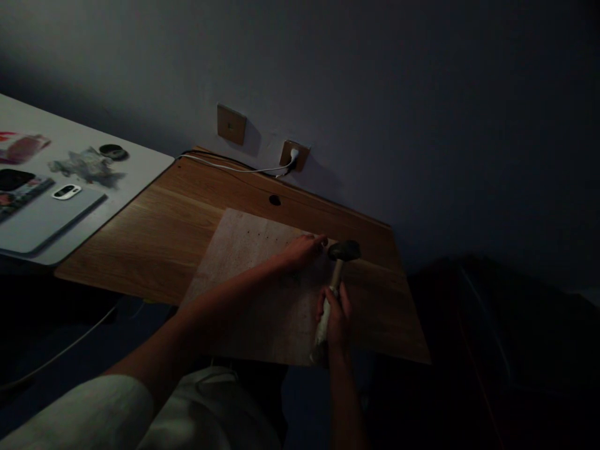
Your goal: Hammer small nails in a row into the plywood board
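Hammer [345,250]: right hand's [338,315] fingers clamping its handle [336,276].
Board [276,319]: lying beneath left hand [301,250]; cannot tell if fingers are meeting.
Socket [285,152]: holding white plug [294,154].

A hammer [338,270], dark-headed and pale-handled, is held slantwise near the right edge of a flat, pale board [276,322], which is laid on the wooden desk [164,219] and is marked with a row of dark dots [267,237].
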Tool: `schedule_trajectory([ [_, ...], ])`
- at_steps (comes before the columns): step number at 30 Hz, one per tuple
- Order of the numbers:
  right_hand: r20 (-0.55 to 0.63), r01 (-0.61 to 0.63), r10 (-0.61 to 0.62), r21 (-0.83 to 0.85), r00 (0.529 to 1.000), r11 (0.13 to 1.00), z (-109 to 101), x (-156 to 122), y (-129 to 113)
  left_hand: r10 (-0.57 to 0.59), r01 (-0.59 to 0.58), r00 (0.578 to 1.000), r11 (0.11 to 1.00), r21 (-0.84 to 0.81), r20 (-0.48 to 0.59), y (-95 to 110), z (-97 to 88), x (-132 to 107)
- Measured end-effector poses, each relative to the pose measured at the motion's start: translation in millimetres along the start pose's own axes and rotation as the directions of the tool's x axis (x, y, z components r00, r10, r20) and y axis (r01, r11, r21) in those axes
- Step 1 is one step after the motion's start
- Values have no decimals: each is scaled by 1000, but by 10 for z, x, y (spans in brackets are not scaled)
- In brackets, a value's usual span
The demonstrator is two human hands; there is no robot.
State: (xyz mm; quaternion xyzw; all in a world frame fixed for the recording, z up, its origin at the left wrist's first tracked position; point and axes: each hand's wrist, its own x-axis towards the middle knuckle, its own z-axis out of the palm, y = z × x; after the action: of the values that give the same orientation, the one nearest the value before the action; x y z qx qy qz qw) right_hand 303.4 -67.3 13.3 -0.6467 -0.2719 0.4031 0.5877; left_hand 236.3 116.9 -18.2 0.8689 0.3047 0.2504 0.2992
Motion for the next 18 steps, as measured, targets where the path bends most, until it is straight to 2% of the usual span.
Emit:
schedule_trajectory([
  [4, 1, -4, 4, 44, 1000, 999, 28, 39, 31, 42, -42, 999, 999, -1, -21, -22, 31, 16],
  [10, 52, -5, 2, 62, 999, 998, -15, 34, 60, -4, 4, 1000, 1000, 18, 7, 0, 8, 18],
  [14, 51, 59, -64, 92, 997, 994, -9, 30, 78, 3, -3, 1000, 1000, -8, -1, -24, 9, 17],
  [18, 85, 80, -80, 10, 993, 997, 9, 21, 80, 13, -13, 1000, 999, -32, 1, -56, 35, 35],
])
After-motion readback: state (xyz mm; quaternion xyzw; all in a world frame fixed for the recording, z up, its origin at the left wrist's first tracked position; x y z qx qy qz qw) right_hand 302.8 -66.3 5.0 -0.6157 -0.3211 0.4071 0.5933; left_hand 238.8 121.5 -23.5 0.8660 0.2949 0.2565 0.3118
